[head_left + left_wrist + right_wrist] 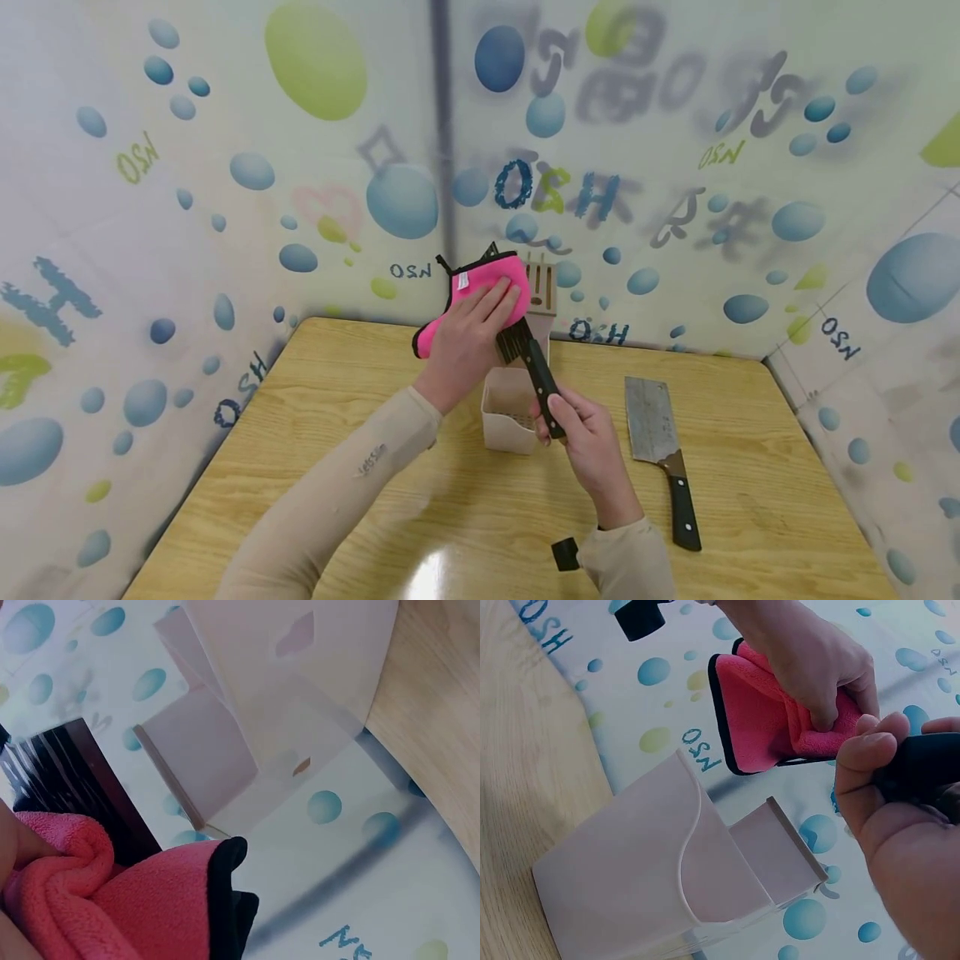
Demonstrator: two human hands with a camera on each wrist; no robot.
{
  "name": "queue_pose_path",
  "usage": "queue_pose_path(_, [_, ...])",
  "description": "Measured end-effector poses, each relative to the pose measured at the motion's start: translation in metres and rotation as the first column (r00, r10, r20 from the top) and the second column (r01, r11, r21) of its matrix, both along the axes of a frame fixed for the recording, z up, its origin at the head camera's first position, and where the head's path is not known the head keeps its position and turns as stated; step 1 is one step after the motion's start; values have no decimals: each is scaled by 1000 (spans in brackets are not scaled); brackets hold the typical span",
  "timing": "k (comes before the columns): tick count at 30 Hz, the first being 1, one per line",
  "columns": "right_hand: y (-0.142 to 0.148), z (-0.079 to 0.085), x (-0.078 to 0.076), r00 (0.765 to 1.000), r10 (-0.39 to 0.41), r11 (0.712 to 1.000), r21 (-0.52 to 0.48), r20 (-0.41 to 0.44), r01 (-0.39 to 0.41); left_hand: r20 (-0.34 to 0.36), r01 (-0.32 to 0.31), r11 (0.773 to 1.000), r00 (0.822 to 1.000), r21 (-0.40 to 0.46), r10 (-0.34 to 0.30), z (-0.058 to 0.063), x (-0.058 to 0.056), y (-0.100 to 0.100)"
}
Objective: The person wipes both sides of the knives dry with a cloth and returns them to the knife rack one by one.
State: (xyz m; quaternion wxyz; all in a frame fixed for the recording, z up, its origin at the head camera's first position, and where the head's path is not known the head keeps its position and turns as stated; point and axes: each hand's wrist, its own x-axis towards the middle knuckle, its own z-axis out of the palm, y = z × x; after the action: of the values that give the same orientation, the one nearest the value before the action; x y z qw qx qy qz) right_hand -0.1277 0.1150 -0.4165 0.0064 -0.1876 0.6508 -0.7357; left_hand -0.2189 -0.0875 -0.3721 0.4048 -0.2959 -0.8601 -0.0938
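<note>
My right hand (588, 433) grips the black riveted handle (542, 387) of a kitchen knife. Its broad, dark, streaked blade (79, 787) points up and away, partly covered by a pink cloth (513, 268) with black edging. My left hand (468, 337) holds that cloth against the blade, fingers on one face. From the right wrist view, the left thumb presses into the cloth folds (754, 712) on the other side. Just behind and below the hands stands a pale knife holder (510, 433) with a slotted top and an open front bin.
A cleaver (652, 417) with a black handle (684, 512) lies on the wooden table (750, 467) to the right. Patterned walls (300, 167) with blue and green dots enclose the table's back and sides. A black block (566, 553) sits by the right sleeve.
</note>
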Motion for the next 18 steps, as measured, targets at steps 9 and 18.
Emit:
queue_pose_path(9, [3, -1, 1, 999, 51, 998, 29, -13, -51, 34, -26, 996, 999, 83, 23, 8, -14, -9])
queue_pose_path(18, [4, 0, 1, 996, 83, 996, 36, -20, -82, 111, -48, 987, 993, 156, 31, 12, -24, -15])
